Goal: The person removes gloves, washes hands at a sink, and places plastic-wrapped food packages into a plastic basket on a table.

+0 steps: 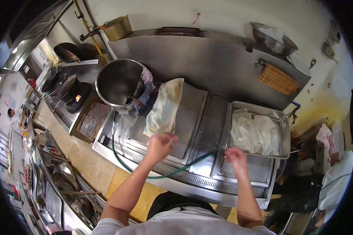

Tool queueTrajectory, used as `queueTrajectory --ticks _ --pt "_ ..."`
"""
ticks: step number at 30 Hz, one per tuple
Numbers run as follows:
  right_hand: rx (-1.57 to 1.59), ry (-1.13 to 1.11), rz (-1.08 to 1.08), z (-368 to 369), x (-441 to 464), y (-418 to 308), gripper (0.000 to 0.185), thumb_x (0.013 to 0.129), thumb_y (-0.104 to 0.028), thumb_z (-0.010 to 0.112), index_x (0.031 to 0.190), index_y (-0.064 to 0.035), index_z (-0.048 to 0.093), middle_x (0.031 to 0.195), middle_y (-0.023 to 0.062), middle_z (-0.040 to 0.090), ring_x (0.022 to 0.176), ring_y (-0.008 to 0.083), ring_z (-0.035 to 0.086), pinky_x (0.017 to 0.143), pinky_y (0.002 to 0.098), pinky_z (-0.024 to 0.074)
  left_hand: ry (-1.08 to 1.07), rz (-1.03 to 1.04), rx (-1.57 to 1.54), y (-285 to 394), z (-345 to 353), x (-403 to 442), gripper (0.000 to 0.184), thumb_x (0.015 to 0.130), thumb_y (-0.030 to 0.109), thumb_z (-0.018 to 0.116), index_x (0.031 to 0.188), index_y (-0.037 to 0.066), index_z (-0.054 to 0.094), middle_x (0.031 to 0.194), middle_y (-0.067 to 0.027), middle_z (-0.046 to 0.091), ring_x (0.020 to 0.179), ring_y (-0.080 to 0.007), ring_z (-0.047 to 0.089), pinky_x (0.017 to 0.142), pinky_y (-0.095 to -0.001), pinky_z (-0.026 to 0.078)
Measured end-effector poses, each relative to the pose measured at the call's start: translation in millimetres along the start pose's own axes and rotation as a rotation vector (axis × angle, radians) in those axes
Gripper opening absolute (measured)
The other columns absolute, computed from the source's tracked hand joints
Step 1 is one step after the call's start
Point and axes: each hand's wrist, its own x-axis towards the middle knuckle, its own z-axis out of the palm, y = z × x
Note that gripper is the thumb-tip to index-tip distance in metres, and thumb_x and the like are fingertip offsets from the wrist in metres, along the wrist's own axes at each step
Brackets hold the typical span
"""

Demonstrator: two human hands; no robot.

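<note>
A long, pale, creased sheet (pixel 164 105), cloth-like with faint bluish-green patches, lies over the flat steel top of the steamer counter. At its near end is my left hand (pixel 160 149), fingers curled in; whether they grip the sheet's edge is hidden. My right hand (pixel 236 158) hovers by the front left corner of a deep steel tray (pixel 285 133), fingers loosely bent and apart, with nothing visible in them. Inside that tray lie crumpled, whitish, thin sheets (pixel 257 133). A green hose (pixel 180 169) runs along the counter's front between my hands.
A large steel pot (pixel 119 84) with cloths on its rim stands at the left. Beyond it, a wok (pixel 68 87) sits by a burner flame. The tray rests partly on a perforated panel (pixel 247 169). Another person's white sleeve (pixel 335 178) is close at right.
</note>
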Motion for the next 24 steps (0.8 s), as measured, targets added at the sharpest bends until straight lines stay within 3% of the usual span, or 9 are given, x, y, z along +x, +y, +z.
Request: queueTrajectory --ticks 6,9,12,15,18,21,23,24 --pt "-0.091 -0.134 0.15 72 -42 40 0.008 0.1 -0.005 0.062 0.104 0.0016 0.065 0.098 0.0095 0.072 0.082 0.0159 0.068 0.072 0.0299 0.0568 0.334 0.05 0.065 -42 -53 120 0.026 0.088 0.03 0.076 0.09 0.004 0.077 0.083 -0.0187 0.074 0.08 -0.0318 0.074 0.071 -0.0401 0.055" --pt "-0.153 -0.194 0.164 102 -60 38 0.01 0.1 -0.007 0.063 0.106 0.0015 0.065 0.099 0.01 0.072 0.084 0.0169 0.069 0.077 0.031 0.0575 0.497 0.022 0.132 -72 -80 175 0.022 0.087 0.025 0.074 0.089 0.003 0.075 0.082 -0.0193 0.073 0.083 -0.0346 0.073 0.075 -0.043 0.056" --pt "-0.226 -0.182 0.183 137 -67 30 0.014 0.097 -0.009 0.068 0.107 0.0017 0.067 0.091 0.0052 0.071 0.084 0.0127 0.066 0.076 0.0276 0.0541 0.604 0.04 0.259 -134 -101 240 0.021 0.087 0.02 0.068 0.097 0.002 0.074 0.091 -0.0204 0.074 0.09 -0.0374 0.072 0.081 -0.0458 0.057" --pt "-0.29 -0.174 0.127 163 -71 33 0.016 0.097 -0.011 0.07 0.107 0.0009 0.068 0.091 0.004 0.071 0.083 0.0113 0.065 0.077 0.0273 0.0531 0.407 -0.182 0.549 -171 -121 288 0.035 0.086 0.025 0.064 0.108 -0.002 0.071 0.116 -0.0244 0.071 0.106 -0.0415 0.069 0.095 -0.0483 0.054" --pt "-0.322 -0.172 0.111 180 -76 29 0.014 0.097 -0.009 0.069 0.107 0.0005 0.068 0.093 0.0048 0.071 0.084 0.0112 0.064 0.078 0.0275 0.0529 0.153 -0.305 0.614 -186 -134 309 0.039 0.085 0.026 0.063 0.111 -0.001 0.071 0.118 -0.0249 0.071 0.113 -0.0408 0.068 0.098 -0.0497 0.053" --pt "-0.42 -0.158 0.112 179 -80 29 0.01 0.097 -0.003 0.066 0.107 0.0011 0.066 0.096 0.006 0.071 0.086 0.0128 0.066 0.08 0.0282 0.0537 0.161 -0.268 0.651 -222 -136 336 0.035 0.084 0.024 0.062 0.109 0.002 0.074 0.116 -0.0241 0.072 0.113 -0.0413 0.068 0.097 -0.0502 0.053" --pt "-0.448 -0.115 0.118 172 -81 24 0.011 0.097 -0.003 0.066 0.107 0.0011 0.066 0.095 0.0058 0.071 0.085 0.0127 0.065 0.079 0.0279 0.0535 0.297 -0.178 0.639 -212 -136 325 0.031 0.092 0.028 0.056 0.098 0.007 0.078 0.106 -0.0239 0.073 0.101 -0.0434 0.071 0.092 -0.0529 0.054" --pt "-0.424 -0.095 0.114 166 -81 24 0.011 0.097 -0.003 0.066 0.107 0.0014 0.066 0.095 0.0059 0.071 0.085 0.0127 0.065 0.079 0.0278 0.0535 0.429 -0.062 0.588 -217 -135 322 0.037 0.093 0.036 0.055 0.099 0.007 0.077 0.106 -0.0231 0.073 0.102 -0.0438 0.07 0.092 -0.0526 0.054"
